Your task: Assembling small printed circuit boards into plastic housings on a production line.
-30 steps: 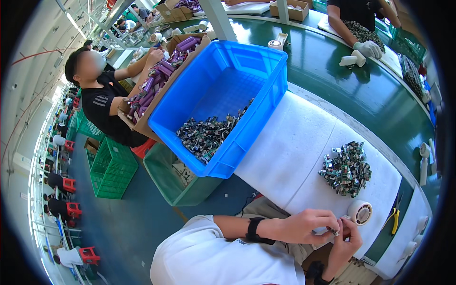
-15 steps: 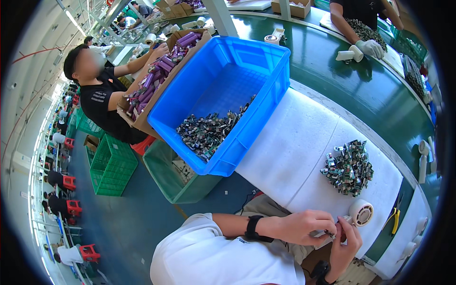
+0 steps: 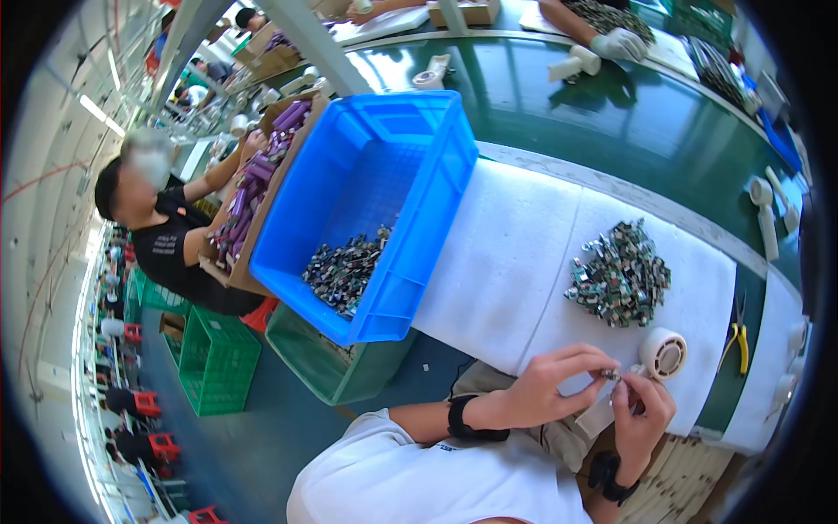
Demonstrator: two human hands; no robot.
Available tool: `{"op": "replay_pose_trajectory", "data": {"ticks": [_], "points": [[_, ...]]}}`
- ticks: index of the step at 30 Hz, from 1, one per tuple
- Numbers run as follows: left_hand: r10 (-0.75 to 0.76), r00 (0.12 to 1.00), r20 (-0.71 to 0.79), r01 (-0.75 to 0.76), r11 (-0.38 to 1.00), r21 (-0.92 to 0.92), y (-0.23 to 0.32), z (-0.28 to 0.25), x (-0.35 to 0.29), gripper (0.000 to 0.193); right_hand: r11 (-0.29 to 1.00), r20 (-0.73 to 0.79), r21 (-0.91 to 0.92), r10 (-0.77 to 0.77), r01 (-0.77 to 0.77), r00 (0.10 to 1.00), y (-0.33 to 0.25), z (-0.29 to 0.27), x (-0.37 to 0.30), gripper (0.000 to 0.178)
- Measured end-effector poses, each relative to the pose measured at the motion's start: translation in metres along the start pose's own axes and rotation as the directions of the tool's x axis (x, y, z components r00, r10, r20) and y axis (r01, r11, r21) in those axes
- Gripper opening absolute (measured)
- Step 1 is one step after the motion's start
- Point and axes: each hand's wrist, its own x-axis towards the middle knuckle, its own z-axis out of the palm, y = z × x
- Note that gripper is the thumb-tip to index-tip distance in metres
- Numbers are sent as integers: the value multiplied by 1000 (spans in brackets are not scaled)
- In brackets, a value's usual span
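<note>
Over the near edge of the white foam sheet, my left hand (image 3: 559,382) pinches a small circuit board (image 3: 610,374) between thumb and fingertips. My right hand (image 3: 643,409) is closed around the neck of a white handheld fan (image 3: 663,353), its round grille facing up. The right fingertips come close to the board; whether they touch it cannot be made out. Part of the fan's body is hidden by my fingers. A heap of small circuit boards (image 3: 620,275) lies on the white foam sheet (image 3: 515,253), beyond my hands.
Left of the sheet, a blue crate (image 3: 436,253) holds more boards. Behind it, a co-worker (image 3: 166,236) reaches into a carton of purple cylindrical cells (image 3: 253,196). Yellow-handled pliers (image 3: 742,348) lie to the right. Across the green conveyor (image 3: 524,113), a gloved hand (image 3: 620,44) is beside another fan.
The view has shifted, so the crate and heap appear further left. My left fingertips have come up with the board, which shows more plainly. The right hand stays at the fan.
</note>
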Motion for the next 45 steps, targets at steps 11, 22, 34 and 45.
{"op": "replay_pose_trajectory", "data": {"ticks": [11,22,34,45], "points": [[-153,985,79,140,979,150,-4,-1,13,34,969,-73,49,-237,241,969,2,3,12,14],[-170,976,134,162,984,71,-4,-3,7,32,972,-80,86,-213,219,974,9,0,2,13],[-229,934,275,245,969,-23,-2,-11,16,30,968,16,244,-62,56,998,4,-12,0,13],[-327,846,421,467,836,-288,-12,-15,13,29,899,160,433,-10,-61,987,21,-16,-4,15]]}}
